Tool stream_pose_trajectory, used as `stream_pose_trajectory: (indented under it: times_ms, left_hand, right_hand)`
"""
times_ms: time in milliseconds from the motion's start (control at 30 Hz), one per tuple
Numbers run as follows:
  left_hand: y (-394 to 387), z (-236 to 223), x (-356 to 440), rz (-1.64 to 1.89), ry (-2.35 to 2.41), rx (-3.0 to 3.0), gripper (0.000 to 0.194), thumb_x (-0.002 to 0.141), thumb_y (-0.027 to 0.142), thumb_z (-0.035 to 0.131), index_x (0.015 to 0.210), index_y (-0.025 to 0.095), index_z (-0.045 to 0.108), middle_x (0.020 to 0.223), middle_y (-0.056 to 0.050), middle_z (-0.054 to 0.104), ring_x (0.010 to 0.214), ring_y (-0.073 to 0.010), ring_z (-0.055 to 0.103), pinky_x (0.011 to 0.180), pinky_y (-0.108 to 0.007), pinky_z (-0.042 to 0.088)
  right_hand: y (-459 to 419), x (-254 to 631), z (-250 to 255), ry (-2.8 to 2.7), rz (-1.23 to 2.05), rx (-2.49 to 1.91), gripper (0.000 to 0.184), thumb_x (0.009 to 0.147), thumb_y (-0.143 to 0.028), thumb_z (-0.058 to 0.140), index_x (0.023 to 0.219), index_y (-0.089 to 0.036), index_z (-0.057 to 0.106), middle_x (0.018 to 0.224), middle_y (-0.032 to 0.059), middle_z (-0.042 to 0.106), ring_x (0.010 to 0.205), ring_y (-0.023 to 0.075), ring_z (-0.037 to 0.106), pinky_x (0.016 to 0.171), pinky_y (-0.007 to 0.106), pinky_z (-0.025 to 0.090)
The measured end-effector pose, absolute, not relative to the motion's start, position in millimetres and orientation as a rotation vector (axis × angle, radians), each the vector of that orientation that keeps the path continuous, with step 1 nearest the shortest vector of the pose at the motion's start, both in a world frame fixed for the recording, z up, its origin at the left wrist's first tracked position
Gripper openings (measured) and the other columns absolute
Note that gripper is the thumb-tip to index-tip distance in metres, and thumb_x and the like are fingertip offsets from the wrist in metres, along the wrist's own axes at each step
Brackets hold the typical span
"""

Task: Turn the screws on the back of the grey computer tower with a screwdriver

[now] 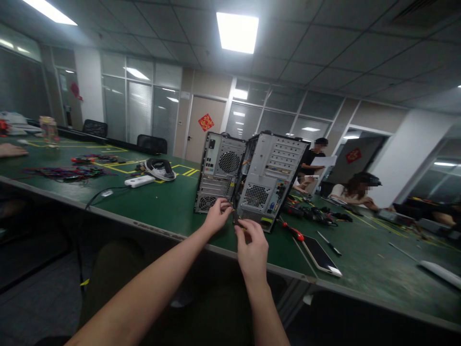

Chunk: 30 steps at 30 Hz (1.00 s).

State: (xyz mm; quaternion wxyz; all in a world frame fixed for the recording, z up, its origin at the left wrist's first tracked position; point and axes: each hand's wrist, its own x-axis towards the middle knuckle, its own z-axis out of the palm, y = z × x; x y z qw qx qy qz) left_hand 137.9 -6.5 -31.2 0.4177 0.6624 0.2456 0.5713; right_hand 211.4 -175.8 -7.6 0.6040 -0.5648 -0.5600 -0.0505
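Observation:
Two computer towers, a left one [228, 162] and a right one [256, 193], stand side by side on the green table with their back panels facing me. Low in front of the gap between them, my left hand [217, 216] pinches the upper end of a dark narrow piece [236, 219], possibly a cable end; its kind is too blurred to tell. My right hand [252, 239] is just below and to the right, its thumb and fingers closed at the lower end of the same piece. Wires show inside the gap.
Right of the towers lie a red-handled screwdriver [297, 234], a phone [321, 254], a pen [329, 243] and black cables [320, 215]. A white power strip [139, 181], a coiled cable [160, 169] and wire bundles [65, 174] lie left. Other people work at the far right.

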Motion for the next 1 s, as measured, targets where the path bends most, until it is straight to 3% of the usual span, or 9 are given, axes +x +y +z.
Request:
stream_pose_trajectory:
  times_ms: [233,433,700,867,1000]
  left_hand:
    - [-6.2,-31.3,139.1,1.436,0.63,1.658,0.026,0.089,0.02,0.067,0.112,0.02,0.055,0.113,-0.013,0.077,0.106,-0.0224,0.074,0.093,-0.038,0.057]
    - [-4.3,-32.6,139.2,1.437,0.631,1.671,0.024,0.09,0.02,0.067,0.111,0.02,0.056,0.112,-0.012,0.077,0.105,-0.0215,0.074,0.09,-0.037,0.058]
    - [-7.2,-29.9,137.6,1.434,0.633,1.673,0.025,0.089,0.02,0.067,0.111,0.019,0.055,0.112,-0.013,0.077,0.104,-0.0223,0.074,0.09,-0.038,0.058]
    - [-7.1,-30.3,136.9,1.429,0.623,1.684,0.024,0.09,0.02,0.066,0.112,0.019,0.055,0.114,-0.014,0.076,0.106,-0.0226,0.074,0.09,-0.038,0.058]
    - [-6.2,-31.5,136.9,1.436,0.621,1.675,0.025,0.09,0.02,0.067,0.112,0.019,0.056,0.114,-0.014,0.077,0.106,-0.0228,0.074,0.091,-0.038,0.058]
  right_hand:
    - [-175.3,213.1,-7.7,-1.253,0.027,-1.311,0.033,0.091,-0.037,0.065,0.116,-0.019,0.074,0.118,0.0131,0.071,0.09,0.0209,0.074,0.074,0.031,0.064]
    - [-170.2,214.0,-13.3,-1.194,0.02,-1.359,0.039,0.09,-0.048,0.069,0.112,-0.016,0.074,0.101,0.0114,0.076,0.077,0.0204,0.074,0.068,0.03,0.061]
    - [-173.8,210.4,-4.6,-1.296,-0.188,-1.276,0.025,0.093,-0.038,0.064,0.105,-0.019,0.077,0.111,0.0115,0.071,0.096,0.0226,0.07,0.079,0.033,0.061]
    - [-175.4,211.4,-5.6,-1.276,-0.029,-1.308,0.029,0.092,-0.034,0.065,0.114,-0.019,0.074,0.115,0.0114,0.071,0.09,0.0201,0.072,0.073,0.03,0.062]
    - [-172.3,211.9,-11.4,-1.237,-0.021,-1.32,0.029,0.092,-0.041,0.067,0.109,-0.018,0.073,0.102,0.0098,0.073,0.081,0.0195,0.072,0.07,0.029,0.061]
